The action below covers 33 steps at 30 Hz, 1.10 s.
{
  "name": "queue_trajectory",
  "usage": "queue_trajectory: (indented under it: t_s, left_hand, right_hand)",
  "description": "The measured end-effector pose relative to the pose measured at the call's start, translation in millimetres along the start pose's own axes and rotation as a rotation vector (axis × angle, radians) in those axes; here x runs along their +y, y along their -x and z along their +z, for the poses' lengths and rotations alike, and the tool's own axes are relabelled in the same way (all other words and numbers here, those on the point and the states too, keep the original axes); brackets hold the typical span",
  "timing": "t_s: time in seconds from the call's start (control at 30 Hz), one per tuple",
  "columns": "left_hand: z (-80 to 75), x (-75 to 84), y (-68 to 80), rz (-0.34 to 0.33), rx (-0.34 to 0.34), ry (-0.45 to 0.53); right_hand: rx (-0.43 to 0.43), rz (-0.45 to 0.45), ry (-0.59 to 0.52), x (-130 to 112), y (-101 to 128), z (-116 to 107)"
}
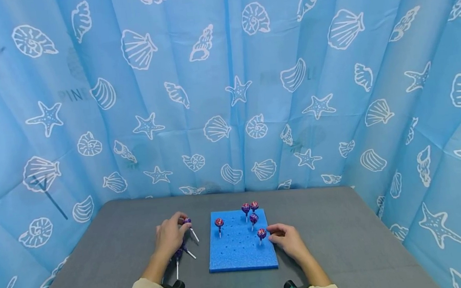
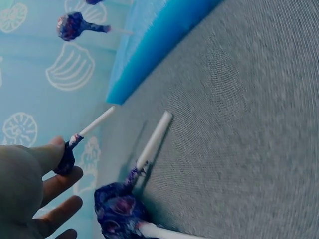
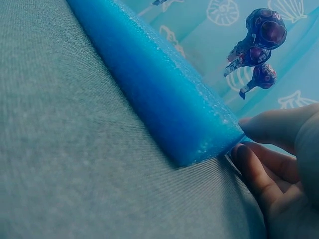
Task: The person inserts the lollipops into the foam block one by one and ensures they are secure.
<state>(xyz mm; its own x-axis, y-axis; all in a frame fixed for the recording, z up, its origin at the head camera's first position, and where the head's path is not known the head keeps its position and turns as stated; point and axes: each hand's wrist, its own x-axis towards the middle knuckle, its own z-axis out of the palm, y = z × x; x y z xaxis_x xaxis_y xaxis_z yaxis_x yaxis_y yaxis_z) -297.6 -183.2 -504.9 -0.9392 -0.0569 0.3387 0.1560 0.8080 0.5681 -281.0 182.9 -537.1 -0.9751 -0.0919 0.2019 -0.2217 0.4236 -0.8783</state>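
Note:
In the head view, my left hand (image 1: 168, 236) pinches a purple-wrapped lollipop (image 1: 187, 221) by its candy head, left of a blue foam board (image 1: 240, 253). Its white stick (image 2: 98, 121) points toward the board in the left wrist view. Several more lollipops (image 1: 178, 253) lie on the table beside my left wrist, partly hidden by it. My right hand (image 1: 289, 240) rests against the board's right edge with thumb and fingertips, the fingers loosely bent. Close to those fingers, one lollipop (image 1: 261, 234) stands upright in the foam.
Other lollipops stand in the board: one at the left (image 1: 219, 222) and a cluster toward the back right (image 1: 254, 218). Small holes dot the foam. A grey cloth-covered table (image 1: 336, 226) lies beneath, with a blue shell-patterned curtain (image 1: 218, 94) behind and at the sides.

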Motion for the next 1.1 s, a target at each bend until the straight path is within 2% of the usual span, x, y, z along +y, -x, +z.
queue_trajectory:
  t_s: [0.27, 0.47, 0.7, 0.93, 1.1]
  left_hand:
    - [1.3, 8.8, -1.5, -0.009, 0.015, 0.252]
    - [-0.1, 19.0, 0.5, 0.013, 0.022, 0.408]
    - [2.8, 24.0, 7.6, 0.018, 0.031, 0.469]
    - [4.0, 27.8, 11.5, -0.023, 0.035, 0.531]
    - [4.0, 33.0, 14.4, -0.030, 0.044, 0.533]
  right_hand:
    - [0.003, -0.006, 0.004, 1.1, 0.1, 0.1]
    - [0.008, 0.001, 0.021, 0.1, -0.1, 0.6]
    - [0.007, -0.001, 0.012, 0.6, 0.7, 0.7]
    - [0.003, -0.013, 0.033, 1.9, 1.3, -0.1]
    - [-0.004, -0.015, 0.040, 1.8, 0.9, -0.5]
